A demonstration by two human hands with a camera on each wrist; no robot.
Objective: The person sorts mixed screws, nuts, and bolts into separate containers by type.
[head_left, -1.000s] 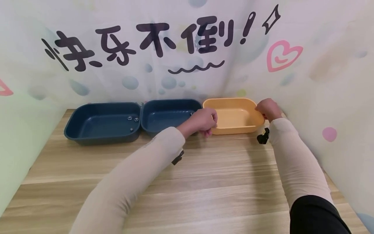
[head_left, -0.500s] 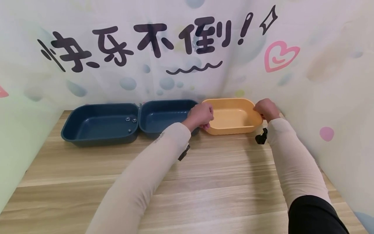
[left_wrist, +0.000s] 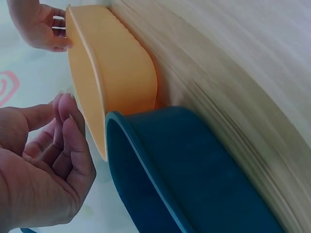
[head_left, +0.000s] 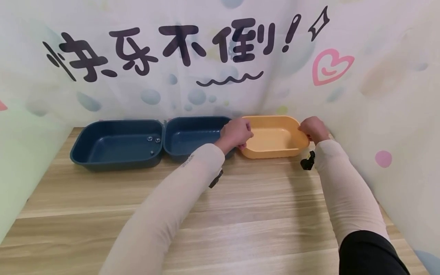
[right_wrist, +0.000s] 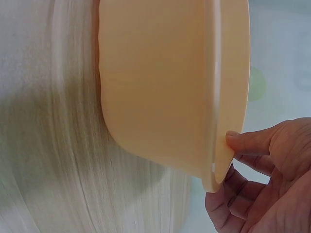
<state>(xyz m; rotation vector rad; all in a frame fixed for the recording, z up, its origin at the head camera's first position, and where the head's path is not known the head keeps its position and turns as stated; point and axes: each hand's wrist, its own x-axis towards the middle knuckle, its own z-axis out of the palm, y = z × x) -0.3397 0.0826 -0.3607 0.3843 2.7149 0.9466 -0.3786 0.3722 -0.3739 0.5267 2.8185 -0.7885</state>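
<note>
At the far right of the head view, my right hand (head_left: 314,129) holds the yellow plastic box (head_left: 275,153) by its right rim. The right wrist view shows the thumb inside that rim (right_wrist: 232,97) and the curled fingers outside and beneath it. My left hand (head_left: 236,133) hovers where the yellow box meets the middle blue box (head_left: 192,151). In the left wrist view, its fingers curl and the thumb meets the fingertips (left_wrist: 63,104); no object shows between them. The hand hides the right end of the middle blue box.
Another blue box (head_left: 117,165) stands at the left, with a few small metal nuts (head_left: 149,139) near its right end. All the boxes line the back of the wooden table (head_left: 261,214), against a printed cloth (head_left: 185,91). A side wall (head_left: 385,114) rises close to the right arm.
My left hand has moved a little left, from the yellow box's left end toward the middle blue box. The right hand keeps its hold on the yellow rim.
</note>
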